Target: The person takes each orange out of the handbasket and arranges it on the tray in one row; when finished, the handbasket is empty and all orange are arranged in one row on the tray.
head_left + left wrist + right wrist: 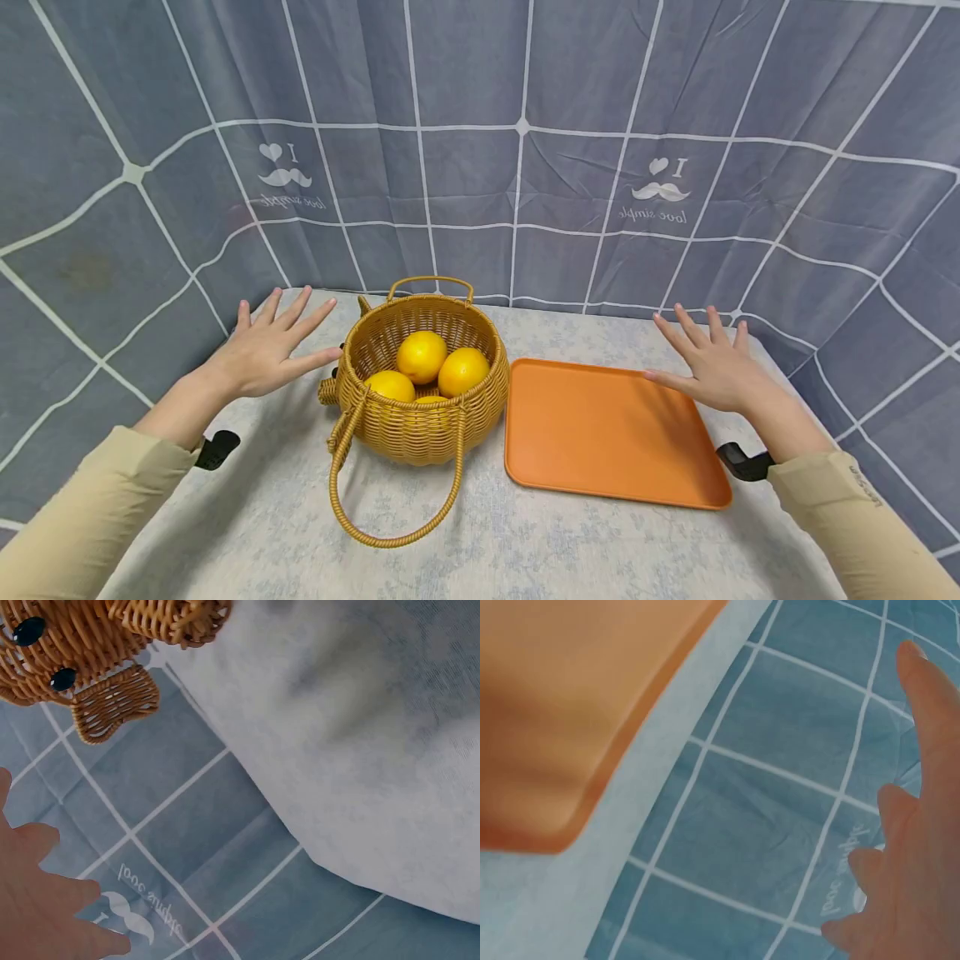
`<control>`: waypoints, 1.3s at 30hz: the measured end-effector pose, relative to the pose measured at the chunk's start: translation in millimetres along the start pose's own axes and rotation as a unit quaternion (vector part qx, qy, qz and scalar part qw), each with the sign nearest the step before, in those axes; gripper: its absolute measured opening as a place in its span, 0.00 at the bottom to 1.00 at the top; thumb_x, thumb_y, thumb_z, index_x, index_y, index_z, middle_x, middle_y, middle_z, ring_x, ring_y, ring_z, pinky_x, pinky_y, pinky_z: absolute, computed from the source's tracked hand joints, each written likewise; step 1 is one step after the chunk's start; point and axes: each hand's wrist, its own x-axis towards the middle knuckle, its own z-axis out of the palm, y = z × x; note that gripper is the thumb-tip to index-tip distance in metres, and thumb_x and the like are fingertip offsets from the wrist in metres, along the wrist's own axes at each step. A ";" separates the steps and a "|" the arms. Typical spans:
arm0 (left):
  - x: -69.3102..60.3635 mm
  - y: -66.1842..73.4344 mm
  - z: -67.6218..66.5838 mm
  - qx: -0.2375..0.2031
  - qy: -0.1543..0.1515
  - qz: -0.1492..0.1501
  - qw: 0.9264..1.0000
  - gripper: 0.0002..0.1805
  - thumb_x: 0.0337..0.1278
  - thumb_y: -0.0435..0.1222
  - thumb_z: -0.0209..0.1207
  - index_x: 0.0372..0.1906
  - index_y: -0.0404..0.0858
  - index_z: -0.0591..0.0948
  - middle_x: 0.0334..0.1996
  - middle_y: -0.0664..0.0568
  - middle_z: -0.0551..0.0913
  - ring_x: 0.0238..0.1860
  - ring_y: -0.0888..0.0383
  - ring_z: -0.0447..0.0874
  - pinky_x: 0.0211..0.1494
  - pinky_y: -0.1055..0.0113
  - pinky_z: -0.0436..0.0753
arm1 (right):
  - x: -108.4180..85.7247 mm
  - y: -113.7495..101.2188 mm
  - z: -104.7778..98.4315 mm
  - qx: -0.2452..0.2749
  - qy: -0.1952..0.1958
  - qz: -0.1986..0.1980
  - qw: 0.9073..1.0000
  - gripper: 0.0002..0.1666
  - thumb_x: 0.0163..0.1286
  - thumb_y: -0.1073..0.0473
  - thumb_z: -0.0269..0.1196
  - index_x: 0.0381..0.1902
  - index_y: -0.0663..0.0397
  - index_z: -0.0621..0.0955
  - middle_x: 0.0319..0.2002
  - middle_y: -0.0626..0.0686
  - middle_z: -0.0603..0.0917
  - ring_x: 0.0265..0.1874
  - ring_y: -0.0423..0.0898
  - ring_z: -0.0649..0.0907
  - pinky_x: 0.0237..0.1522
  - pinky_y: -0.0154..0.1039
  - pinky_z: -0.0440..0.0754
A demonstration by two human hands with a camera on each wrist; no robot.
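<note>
Left of the table's middle stands a round wicker basket (420,433) with several yellow lemons (422,357) inside. One handle hangs down at its front; the other stands up behind. An orange tray (600,433) lies flat to the right of the basket and holds nothing. My left hand (262,350) hovers with fingers spread just left of the basket. My right hand (712,367) is held up over the tray's right edge, its fingers also spread. Neither hand holds anything. In the left wrist view, black bead eyes (28,631) show on the basket's side.
A pale patterned cloth (525,550) covers the table. Blue-grey curtains with white grid lines (480,183) hang behind it and at both sides. Each wrist carries a black strap mount (217,450).
</note>
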 end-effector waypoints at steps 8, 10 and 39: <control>-4.9 2.5 -0.3 -0.081 0.029 0.015 0.996 0.39 0.67 0.57 0.43 0.75 0.52 0.42 0.73 0.40 0.35 0.69 0.32 0.27 0.60 0.30 0.28 | 12.5 -22.3 -7.2 0.081 -0.013 -0.012 0.997 0.52 0.65 0.30 0.51 0.75 0.39 0.40 0.73 0.60 0.36 0.67 0.69 0.33 0.56 0.72 0.24; -5.5 4.4 0.5 -0.114 0.032 0.021 0.993 0.39 0.68 0.56 0.44 0.75 0.52 0.41 0.73 0.42 0.34 0.69 0.33 0.26 0.62 0.31 0.30 | 16.8 -28.9 -9.5 0.106 -0.017 -0.020 0.994 0.51 0.66 0.31 0.51 0.75 0.40 0.40 0.74 0.59 0.35 0.68 0.67 0.33 0.57 0.72 0.26; -9.6 24.3 39.1 -0.463 0.098 0.030 0.881 0.26 0.66 0.37 0.54 0.66 0.34 0.67 0.65 0.41 0.66 0.63 0.43 0.65 0.53 0.80 0.70 | 129.9 -194.7 -76.0 0.405 -0.043 -0.215 0.887 0.33 0.64 0.45 0.62 0.66 0.43 0.69 0.64 0.45 0.70 0.60 0.47 0.72 0.58 0.43 0.71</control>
